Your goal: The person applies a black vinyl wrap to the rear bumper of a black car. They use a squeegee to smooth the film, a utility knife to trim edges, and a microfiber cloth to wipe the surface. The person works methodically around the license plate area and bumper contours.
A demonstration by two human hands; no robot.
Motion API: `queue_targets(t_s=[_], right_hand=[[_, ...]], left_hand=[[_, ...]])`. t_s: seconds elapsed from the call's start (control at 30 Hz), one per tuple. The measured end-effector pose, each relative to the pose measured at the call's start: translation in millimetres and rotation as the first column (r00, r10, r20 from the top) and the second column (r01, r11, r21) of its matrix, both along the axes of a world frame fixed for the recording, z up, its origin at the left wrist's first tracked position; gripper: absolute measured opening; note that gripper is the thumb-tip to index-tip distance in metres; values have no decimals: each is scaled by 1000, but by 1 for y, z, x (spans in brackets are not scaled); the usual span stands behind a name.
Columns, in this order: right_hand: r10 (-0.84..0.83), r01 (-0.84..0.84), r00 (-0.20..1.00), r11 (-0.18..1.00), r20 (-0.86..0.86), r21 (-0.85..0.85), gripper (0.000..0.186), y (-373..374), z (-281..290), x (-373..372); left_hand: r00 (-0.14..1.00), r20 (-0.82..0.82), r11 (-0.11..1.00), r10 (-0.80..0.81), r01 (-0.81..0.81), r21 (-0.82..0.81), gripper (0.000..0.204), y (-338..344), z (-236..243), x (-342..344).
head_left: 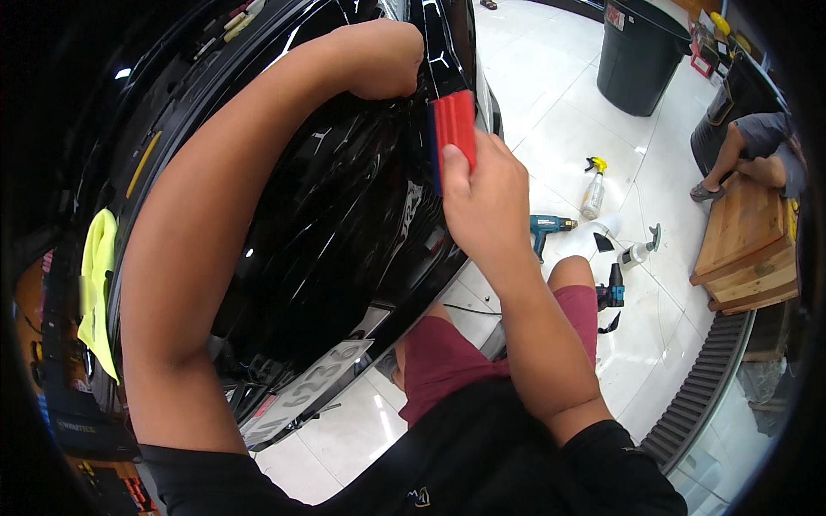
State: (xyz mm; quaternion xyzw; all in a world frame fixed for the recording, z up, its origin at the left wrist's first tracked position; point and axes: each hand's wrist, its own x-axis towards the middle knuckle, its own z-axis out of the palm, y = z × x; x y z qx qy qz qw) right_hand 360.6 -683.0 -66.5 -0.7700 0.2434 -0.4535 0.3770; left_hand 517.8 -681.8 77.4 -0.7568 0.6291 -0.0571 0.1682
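A glossy black car panel (301, 224), with wrinkled, shiny folds over part of it, fills the space in front of me. My right hand (489, 198) grips a red squeegee (456, 120) with a dark edge, held upright against the panel's right side. At the panel's far end, my left hand (387, 60) is bent at the wrist with the fingers curled in. Its fingertips are turned away, so anything in them is hidden. A license plate (310, 387) sits low on the car, below my left forearm.
On the white tiled floor at right are a teal heat gun (542, 227), a yellow-topped spray bottle (593, 193), another spray bottle (635, 254) and a power tool (613, 291). Beyond are a black bin (641, 64), a wooden box (744, 232) and a person's legs (753, 155). A yellow cloth (99, 292) hangs left.
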Motion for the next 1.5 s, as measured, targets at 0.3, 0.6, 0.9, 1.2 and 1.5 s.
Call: queue_targets(t_s=[0.3, 0.6, 0.9, 1.2, 1.5], right_hand=[[-7, 2, 1000, 974, -23, -225, 12, 13, -2, 17], [201, -478, 858, 648, 472, 593, 25, -10, -11, 1], [272, -486, 873, 566, 405, 666, 21, 17, 0, 22], [172, -392, 875, 801, 453, 453, 26, -12, -28, -2], [395, -167, 912, 603, 110, -780, 26, -35, -35, -11]], left_hand=[[998, -64, 993, 8, -16, -117, 17, -1, -6, 4], [991, 18, 991, 129, -129, -25, 17, -17, -6, 18], [971, 225, 997, -76, 72, 27, 16, -13, -16, 6], [974, 217, 993, 68, -87, 80, 15, -3, -11, -36], [957, 276, 964, 93, -156, 216, 15, -11, -12, -54]])
